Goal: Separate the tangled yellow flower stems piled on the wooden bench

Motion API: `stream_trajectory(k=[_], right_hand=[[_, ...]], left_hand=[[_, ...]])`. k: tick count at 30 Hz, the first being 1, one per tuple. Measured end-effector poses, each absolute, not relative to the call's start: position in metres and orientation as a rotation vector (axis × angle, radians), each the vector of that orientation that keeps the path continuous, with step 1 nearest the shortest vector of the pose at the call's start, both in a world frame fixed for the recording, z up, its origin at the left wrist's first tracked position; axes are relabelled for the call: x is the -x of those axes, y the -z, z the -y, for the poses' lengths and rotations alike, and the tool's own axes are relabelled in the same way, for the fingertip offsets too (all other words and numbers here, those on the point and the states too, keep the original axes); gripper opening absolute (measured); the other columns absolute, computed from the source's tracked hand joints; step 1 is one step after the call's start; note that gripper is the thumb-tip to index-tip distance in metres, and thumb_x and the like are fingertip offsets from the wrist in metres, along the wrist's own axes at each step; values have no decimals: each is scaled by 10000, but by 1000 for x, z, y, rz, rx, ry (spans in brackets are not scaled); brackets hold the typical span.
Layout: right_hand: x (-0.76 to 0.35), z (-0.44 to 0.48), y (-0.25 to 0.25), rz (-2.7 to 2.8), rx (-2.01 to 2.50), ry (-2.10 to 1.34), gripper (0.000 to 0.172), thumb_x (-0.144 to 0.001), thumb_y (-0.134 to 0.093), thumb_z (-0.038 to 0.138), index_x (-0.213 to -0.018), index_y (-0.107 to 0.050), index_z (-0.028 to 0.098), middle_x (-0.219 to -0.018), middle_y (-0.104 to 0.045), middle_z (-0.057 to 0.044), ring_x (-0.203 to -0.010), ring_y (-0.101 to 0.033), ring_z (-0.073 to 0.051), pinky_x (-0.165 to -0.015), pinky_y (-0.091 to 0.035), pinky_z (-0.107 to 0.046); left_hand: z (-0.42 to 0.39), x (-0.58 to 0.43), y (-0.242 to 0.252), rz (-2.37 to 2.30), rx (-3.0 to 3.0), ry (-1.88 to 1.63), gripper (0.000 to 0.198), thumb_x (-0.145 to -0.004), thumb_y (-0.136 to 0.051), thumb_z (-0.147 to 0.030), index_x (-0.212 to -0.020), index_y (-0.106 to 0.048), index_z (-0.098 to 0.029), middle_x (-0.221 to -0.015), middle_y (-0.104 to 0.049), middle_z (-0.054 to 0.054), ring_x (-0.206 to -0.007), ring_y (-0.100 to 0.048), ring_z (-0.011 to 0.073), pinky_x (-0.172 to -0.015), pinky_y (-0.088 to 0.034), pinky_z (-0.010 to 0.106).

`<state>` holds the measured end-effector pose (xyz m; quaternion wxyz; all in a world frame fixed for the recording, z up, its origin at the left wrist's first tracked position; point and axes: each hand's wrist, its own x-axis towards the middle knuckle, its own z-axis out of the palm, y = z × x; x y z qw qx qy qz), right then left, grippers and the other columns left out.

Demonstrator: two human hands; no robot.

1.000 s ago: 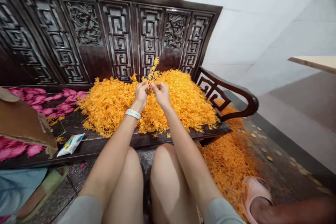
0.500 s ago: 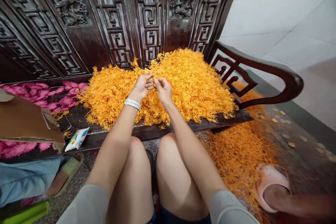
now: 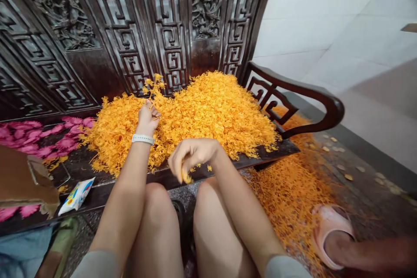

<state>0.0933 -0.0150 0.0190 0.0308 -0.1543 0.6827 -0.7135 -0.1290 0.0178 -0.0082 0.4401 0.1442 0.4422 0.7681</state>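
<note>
My left hand (image 3: 148,117), with a white band on the wrist, is closed round the stem of a yellow artificial flower sprig (image 3: 155,86). The blossoms stick up above the fingers at the back of a big yellow-orange flower pile (image 3: 215,113). In front of the pile, near the bench's front edge, my right hand (image 3: 194,155) points downward, slightly blurred. A small yellow flower piece (image 3: 186,177) shows pinched at its fingertips; its exact shape is smeared.
The heap lies on a dark carved wooden bench (image 3: 112,191) with an armrest (image 3: 329,104). Pink flowers (image 3: 67,143), a cardboard box (image 3: 24,178) and a white packet (image 3: 77,195) are left. Orange stems (image 3: 293,200) cover the floor at right, beside another person's pink slipper (image 3: 325,226).
My hands were together over the pile and are now apart. The left, with the sprig, has moved left; the right has come down and nearer with a yellow piece. The view has shifted.
</note>
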Motion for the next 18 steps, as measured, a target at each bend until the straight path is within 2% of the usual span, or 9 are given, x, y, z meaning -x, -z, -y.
stream_trajectory(k=[2, 4, 6, 9, 14, 16, 18], right_hand=[[-96, 4, -11, -2169, 71, 2863, 347, -852, -843, 510, -813, -737, 183, -736, -664, -31, -680, -622, -147, -681, -534, -293], [-96, -12, 1, -1866, -638, 3548, 271, -923, -753, 445, -836, -689, 196, -660, -583, 18, -593, -510, -96, -590, -467, -215], [-96, -25, 12, -1412, -1167, 3771, 166, -972, -647, 330, -918, -686, 178, -659, -561, 27, -554, -454, -78, -528, -402, -180], [-97, -30, 18, -1440, -1469, 3657, 125, -942, -661, 280, -1004, -668, 171, -719, -603, 21, -541, -470, -73, -500, -359, -188], [-98, -23, 15, -2226, -1672, 3314, 386, -892, -768, 468, -1160, -607, 241, -874, -673, 23, -623, -558, -91, -554, -416, -209], [-100, -24, 16, -2364, -1699, 3224, 372, -906, -752, 505, -1112, -601, 235, -846, -665, 26, -627, -551, -91, -563, -412, -210], [-105, -26, 18, -2504, -1675, 3131, 326, -928, -728, 511, -936, -586, 218, -746, -620, 34, -597, -509, -86, -566, -392, -210]], left_hand=[[-14, 129, 9, -1050, -447, -1882, 444, -1010, -732, -453, -768, -453, -206, -507, -275, -112, -417, -241, 45, -440, -263, 165], [-11, 119, 6, -981, -502, -1841, 364, -992, -761, -444, -832, -561, -186, -515, -280, -114, -419, -254, 40, -437, -266, 159], [-8, 106, 1, -909, -544, -1801, 283, -991, -771, -391, -892, -628, -168, -521, -276, -117, -414, -260, 36, -431, -260, 154], [-5, 90, -4, -852, -661, -1700, 205, -1005, -745, -317, -928, -685, -137, -529, -273, -116, -401, -240, 29, -416, -239, 152], [-5, 74, -3, -939, -879, -1472, 231, -926, -802, -321, -874, -718, -111, -530, -294, -100, -392, -217, 22, -400, -215, 153], [-5, 68, -2, -986, -956, -1371, 249, -855, -852, -314, -819, -715, -110, -541, -297, -92, -403, -219, 24, -397, -200, 156], [-6, 62, -1, -1068, -1004, -1354, 232, -820, -846, -277, -749, -695, -116, -557, -325, -72, -424, -231, 31, -398, -186, 159]])
